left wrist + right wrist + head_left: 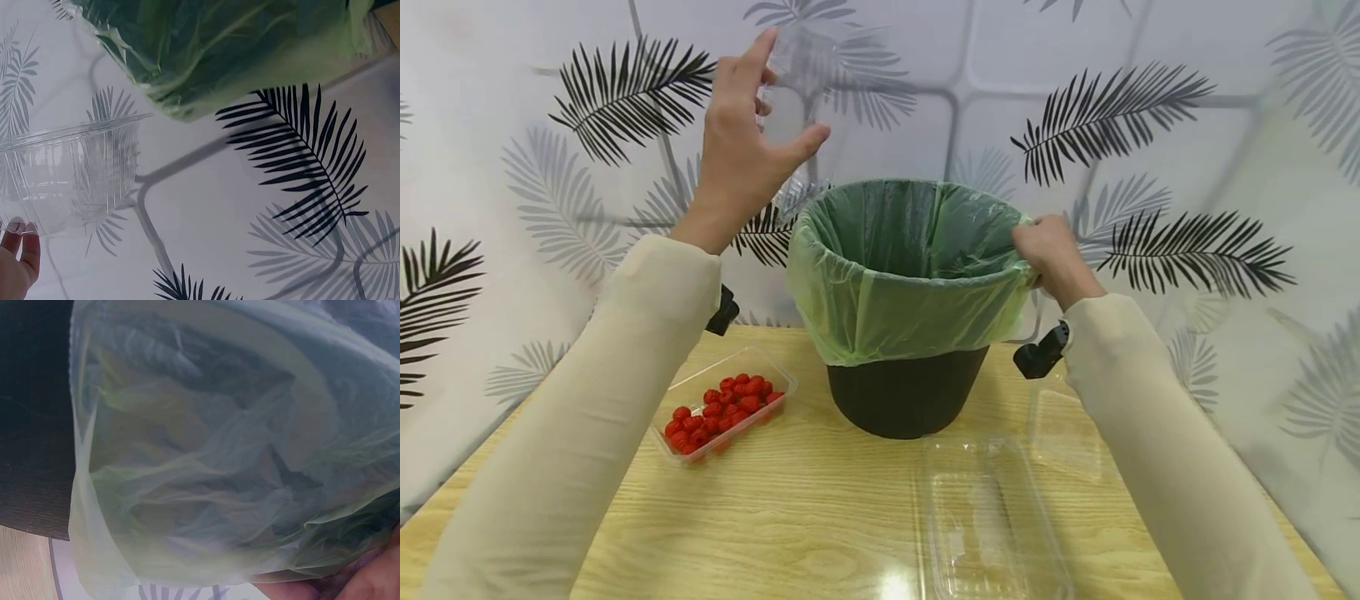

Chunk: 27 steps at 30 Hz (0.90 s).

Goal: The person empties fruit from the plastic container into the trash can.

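Observation:
My left hand point(737, 137) is raised left of the bin, above its rim height. Between its thumb and fingers it holds a clear plastic container point(808, 92), hard to make out against the patterned wall. The left wrist view shows the container point(75, 181) with ribbed sides and fingertips at its lower edge. A black bin point(902, 392) stands upright, lined with a translucent green bag point(910, 317) folded over its rim. At the bin's right side my right hand point(1056, 254) grips the rim through the bag. In the right wrist view the bag point(206, 462) covers most of the picture.
Left of the bin, a clear tray point(775, 367) holds several red raspberries point(722, 412). An open clear plastic container point(992, 525) lies at the front of the wooden table point(790, 508). Another clear piece point(1067, 433) sits by my right forearm. Behind stands a leaf-patterned wall point(1022, 50).

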Available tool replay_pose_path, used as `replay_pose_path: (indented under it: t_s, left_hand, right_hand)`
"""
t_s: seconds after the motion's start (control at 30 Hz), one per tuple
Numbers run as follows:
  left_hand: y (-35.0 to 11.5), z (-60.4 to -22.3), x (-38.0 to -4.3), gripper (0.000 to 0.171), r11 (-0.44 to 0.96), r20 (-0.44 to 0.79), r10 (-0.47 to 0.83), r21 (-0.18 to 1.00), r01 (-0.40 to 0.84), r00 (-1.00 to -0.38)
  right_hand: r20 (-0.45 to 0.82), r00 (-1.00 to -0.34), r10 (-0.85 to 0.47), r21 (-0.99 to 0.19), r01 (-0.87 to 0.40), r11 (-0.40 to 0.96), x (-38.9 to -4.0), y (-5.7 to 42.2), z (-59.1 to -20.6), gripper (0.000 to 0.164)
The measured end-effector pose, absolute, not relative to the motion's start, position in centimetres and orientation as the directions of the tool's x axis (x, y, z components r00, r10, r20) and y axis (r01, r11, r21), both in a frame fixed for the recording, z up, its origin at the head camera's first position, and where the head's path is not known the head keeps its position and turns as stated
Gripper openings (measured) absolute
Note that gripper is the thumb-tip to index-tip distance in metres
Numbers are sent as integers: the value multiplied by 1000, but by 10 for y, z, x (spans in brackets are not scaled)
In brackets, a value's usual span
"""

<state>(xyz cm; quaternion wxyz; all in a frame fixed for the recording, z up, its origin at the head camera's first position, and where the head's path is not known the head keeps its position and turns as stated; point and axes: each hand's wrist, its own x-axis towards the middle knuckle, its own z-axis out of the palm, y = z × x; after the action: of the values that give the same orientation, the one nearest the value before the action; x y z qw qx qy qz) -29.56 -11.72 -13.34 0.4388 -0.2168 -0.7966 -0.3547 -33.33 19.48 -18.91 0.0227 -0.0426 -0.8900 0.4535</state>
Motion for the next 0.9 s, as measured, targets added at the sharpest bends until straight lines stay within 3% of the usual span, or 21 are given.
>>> replay_pose_path:
  t_s: [0.07, 0.3, 0.57, 0.9]
  left_hand:
    - [-123, -135, -295, 77, 663, 864, 33, 357, 658, -502]
    - [-140, -136, -290, 80, 722, 843, 13, 365, 588, -538]
    - [-159, -144, -284, 79, 745, 852, -1, 350, 568, -524]
    - [-182, -154, -274, 77, 757, 815, -82, 425, 496, -574]
  right_hand:
    - [0, -995, 96, -808, 56, 587, -334, 194, -190, 18]
    - [5, -996, 93, -807, 51, 588, -332, 193, -191, 16]
    - [10, -996, 93, -816, 46, 576, -333, 194, -192, 17]
    - [-4, -996, 89, -809, 55, 585, -334, 195, -190, 19]
